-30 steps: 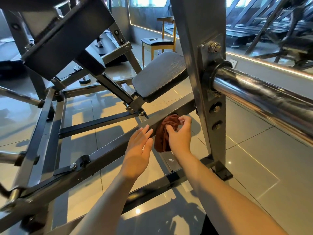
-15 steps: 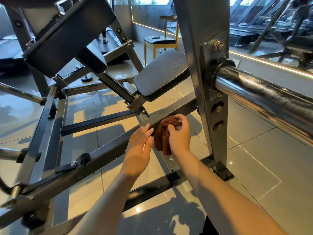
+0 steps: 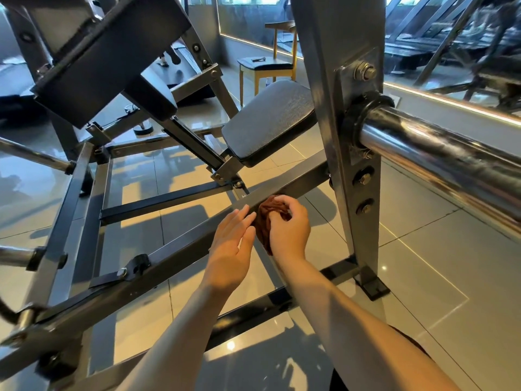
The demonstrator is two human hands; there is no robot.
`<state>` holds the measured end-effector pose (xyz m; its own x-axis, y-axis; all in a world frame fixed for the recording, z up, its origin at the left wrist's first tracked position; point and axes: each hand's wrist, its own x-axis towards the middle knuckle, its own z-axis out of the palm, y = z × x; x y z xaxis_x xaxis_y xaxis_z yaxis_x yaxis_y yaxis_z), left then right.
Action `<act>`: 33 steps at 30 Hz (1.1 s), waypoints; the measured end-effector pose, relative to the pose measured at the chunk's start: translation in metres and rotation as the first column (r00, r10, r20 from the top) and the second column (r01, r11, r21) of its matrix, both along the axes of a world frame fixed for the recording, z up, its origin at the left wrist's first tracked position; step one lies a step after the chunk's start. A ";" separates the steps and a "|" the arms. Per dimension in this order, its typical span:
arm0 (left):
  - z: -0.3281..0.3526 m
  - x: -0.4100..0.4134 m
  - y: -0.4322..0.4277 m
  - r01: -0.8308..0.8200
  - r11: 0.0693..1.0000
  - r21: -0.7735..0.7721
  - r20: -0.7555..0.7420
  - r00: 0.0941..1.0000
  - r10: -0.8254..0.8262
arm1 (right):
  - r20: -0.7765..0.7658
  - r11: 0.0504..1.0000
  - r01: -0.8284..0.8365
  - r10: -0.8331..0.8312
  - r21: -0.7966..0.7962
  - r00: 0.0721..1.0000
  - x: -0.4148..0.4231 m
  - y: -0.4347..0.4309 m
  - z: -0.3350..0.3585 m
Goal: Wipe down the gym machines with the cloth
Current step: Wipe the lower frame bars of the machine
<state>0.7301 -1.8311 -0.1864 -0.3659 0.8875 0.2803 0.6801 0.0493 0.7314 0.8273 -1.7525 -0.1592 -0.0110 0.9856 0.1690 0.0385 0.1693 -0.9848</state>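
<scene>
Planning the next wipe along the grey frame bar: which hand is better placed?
Right hand: it grips the bunched brown cloth against the slanted grey steel bar; left hand is empty.

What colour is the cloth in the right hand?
Reddish brown; the cloth shows best in the head view.

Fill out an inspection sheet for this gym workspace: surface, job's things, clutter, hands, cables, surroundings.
Surface: glossy tiled floor, sunlit patches and reflections.
Job's things: brown cloth bunched against the machine's slanted frame bar, below the black seat pad.
Clutter: nothing seen.
Hands: right hand grips the cloth; left hand open, fingers straight, beside the cloth.
Cables: nothing seen.
Surroundings: chrome sleeve at right; wooden chair by the far wall.
</scene>
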 end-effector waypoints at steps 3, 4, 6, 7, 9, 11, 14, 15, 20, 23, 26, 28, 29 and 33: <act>-0.004 0.000 0.001 -0.014 1.000 0.018 0.003 1.000 0.014 | -0.003 0.996 -0.087 0.087 -0.024 0.996 -0.005 -0.010 -0.005; -0.004 0.000 0.001 -0.011 1.000 0.027 0.004 1.000 0.011 | -0.003 0.993 -0.109 0.109 -0.034 0.994 -0.004 -0.010 -0.005; -0.002 0.000 0.001 0.002 1.000 0.028 0.012 1.000 -0.002 | 0.036 0.992 -0.130 0.130 -0.004 0.991 0.001 -0.003 -0.003; -0.001 0.001 0.000 0.009 1.000 0.020 0.020 1.000 -0.009 | 0.068 0.993 -0.119 0.117 0.024 0.991 0.005 0.003 -0.003; 0.003 0.002 -0.003 0.018 1.000 -0.003 0.030 0.999 -0.018 | 0.081 0.997 -0.061 0.057 0.043 0.995 0.013 0.016 -0.002; 0.006 0.003 -0.004 0.026 0.999 -0.029 0.030 0.999 -0.025 | 0.027 1.000 0.003 -0.003 -0.010 1.000 0.016 0.020 -0.001; 0.003 0.003 -0.004 0.020 0.999 -0.033 0.005 1.000 -0.020 | 0.044 1.000 0.006 -0.007 0.019 0.999 0.011 0.014 -0.003; 0.001 0.003 -0.003 0.014 1.000 -0.022 -0.004 1.000 -0.014 | 0.074 0.999 -0.031 0.029 0.027 0.997 0.008 0.011 -0.006; -0.005 0.002 0.001 -0.002 1.000 0.031 -0.033 0.999 0.003 | 0.211 0.982 -0.186 0.178 0.016 0.961 0.005 0.003 -0.017; -0.004 -0.001 0.000 -0.003 1.000 0.011 -0.035 0.999 0.004 | 0.095 0.997 -0.066 0.061 0.047 0.994 0.011 0.015 -0.005; -0.006 -0.001 0.001 -0.006 1.000 -0.023 -0.037 0.999 0.005 | 0.053 1.000 0.009 -0.010 0.029 0.999 0.007 0.016 -0.003; -0.007 0.003 0.002 -0.017 1.000 -0.011 -0.042 0.999 0.017 | 0.093 0.999 -0.035 0.033 0.025 0.995 0.007 0.014 -0.005; -0.008 0.005 0.003 -0.024 1.000 -0.004 -0.044 0.999 0.024 | 0.117 0.997 -0.077 0.073 0.025 0.990 0.010 0.015 -0.006; -0.009 0.007 0.006 -0.057 0.998 -0.005 -0.076 0.996 0.056 | 0.047 0.996 -0.088 0.088 -0.015 0.995 0.024 0.024 0.002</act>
